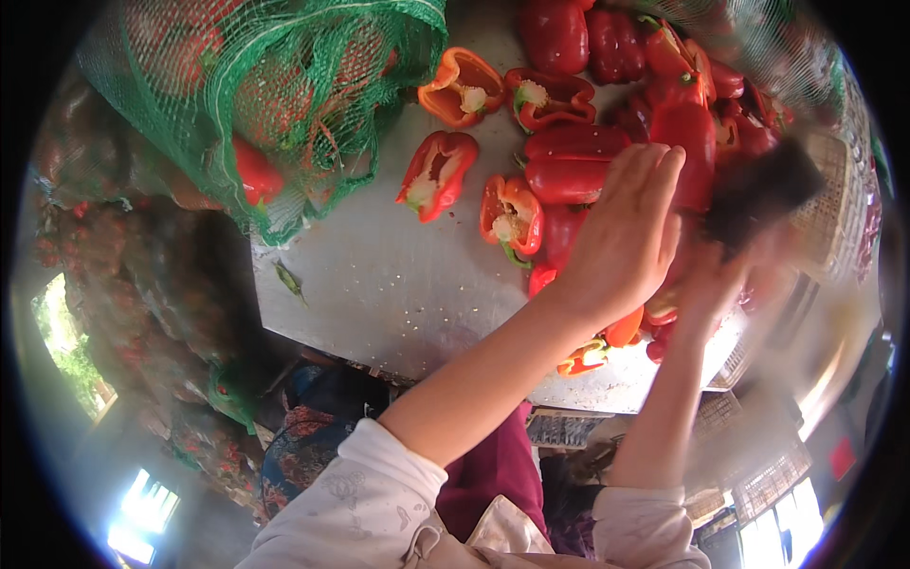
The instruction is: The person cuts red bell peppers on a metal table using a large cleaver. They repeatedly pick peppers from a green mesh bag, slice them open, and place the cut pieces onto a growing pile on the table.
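My left hand [629, 227] is held flat with its fingers straight and together, over red bell peppers [569, 163] heaped on a metal tabletop [370, 277]. No grip shows, though its palm side is hidden. To its right, my right hand [718, 277] is closed around a broad dark-bladed knife [768, 192]; hand and blade are blurred. Beyond the left fingertips is a whole red pepper [682, 135]. Halved peppers with pale seed cores lie left of the heap, among them a red half [439, 174], an orange-red half [462, 89] and a half with a green stem [512, 217].
A green mesh sack [298, 107] of peppers covers the table's far left. Another net [768, 50] lies at the far right, near a woven basket [825, 206]. Filled sacks [142, 284] stand left of the table. Seeds and a green scrap [290, 281] dot the tabletop.
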`<action>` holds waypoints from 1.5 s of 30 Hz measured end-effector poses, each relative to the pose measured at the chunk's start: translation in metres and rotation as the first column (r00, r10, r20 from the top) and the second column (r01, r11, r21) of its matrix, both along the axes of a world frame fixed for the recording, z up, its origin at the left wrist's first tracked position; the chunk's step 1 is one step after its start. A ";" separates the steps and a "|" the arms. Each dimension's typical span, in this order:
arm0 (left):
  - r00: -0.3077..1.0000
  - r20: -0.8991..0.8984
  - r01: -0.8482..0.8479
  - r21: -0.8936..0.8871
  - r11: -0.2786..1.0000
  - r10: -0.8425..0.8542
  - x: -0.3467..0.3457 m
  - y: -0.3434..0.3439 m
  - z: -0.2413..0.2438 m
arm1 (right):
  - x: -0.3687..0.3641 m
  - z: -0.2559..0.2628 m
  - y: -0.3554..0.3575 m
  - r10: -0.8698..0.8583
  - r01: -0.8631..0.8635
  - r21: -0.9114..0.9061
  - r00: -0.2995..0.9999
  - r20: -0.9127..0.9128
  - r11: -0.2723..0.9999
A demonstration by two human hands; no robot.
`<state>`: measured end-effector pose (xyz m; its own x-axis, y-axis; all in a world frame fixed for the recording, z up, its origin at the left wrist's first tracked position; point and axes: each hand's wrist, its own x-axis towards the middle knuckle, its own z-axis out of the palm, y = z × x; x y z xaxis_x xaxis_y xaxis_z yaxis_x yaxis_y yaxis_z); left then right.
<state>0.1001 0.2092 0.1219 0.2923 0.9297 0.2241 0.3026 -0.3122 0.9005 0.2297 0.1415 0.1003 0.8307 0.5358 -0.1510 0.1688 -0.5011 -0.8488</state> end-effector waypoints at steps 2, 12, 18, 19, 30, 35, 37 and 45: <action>0.990 -0.107 -0.084 0.112 0.990 0.096 -0.023 0.007 0.005 | 0.023 0.015 -0.012 -0.084 0.087 0.071 0.996 -0.041 0.994; 0.757 -0.211 -0.641 -0.425 0.639 0.619 -0.096 0.117 -0.129 | -0.022 0.010 -0.112 -0.152 0.238 0.176 0.905 -0.398 0.955; 0.846 -0.074 -0.460 -0.602 0.653 0.528 -0.110 0.086 -0.098 | -0.035 0.011 -0.148 -0.204 0.335 0.141 0.803 -0.561 0.932; 0.876 -0.038 -0.398 -0.623 0.674 0.482 -0.110 0.075 -0.087 | -0.033 0.011 -0.150 -0.199 0.337 0.151 0.803 -0.562 0.929; 0.843 -0.487 -0.448 -0.407 0.796 0.226 -0.033 0.110 -0.103 | -0.011 0.016 -0.159 -0.210 0.376 0.173 0.780 -0.590 0.910; 0.938 -0.159 -0.333 -0.658 0.675 0.308 -0.028 0.106 -0.120 | -0.009 0.009 -0.172 -0.238 0.398 0.143 0.759 -0.606 0.906; 0.902 -0.186 -0.408 -0.667 0.623 0.390 -0.031 0.101 -0.116 | -0.009 0.010 -0.171 -0.248 0.426 0.145 0.736 -0.630 0.893; 0.866 0.475 0.441 -0.580 0.685 -0.156 -0.073 0.080 -0.009 | 0.001 0.003 -0.187 -0.261 0.406 0.107 0.745 -0.614 0.908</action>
<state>0.0274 0.2890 0.1128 0.6103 0.7511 -0.2518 -0.0873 0.3796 0.9210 0.2311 -0.0457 0.1030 0.7565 0.3194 -0.5707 -0.5267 -0.2197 -0.8211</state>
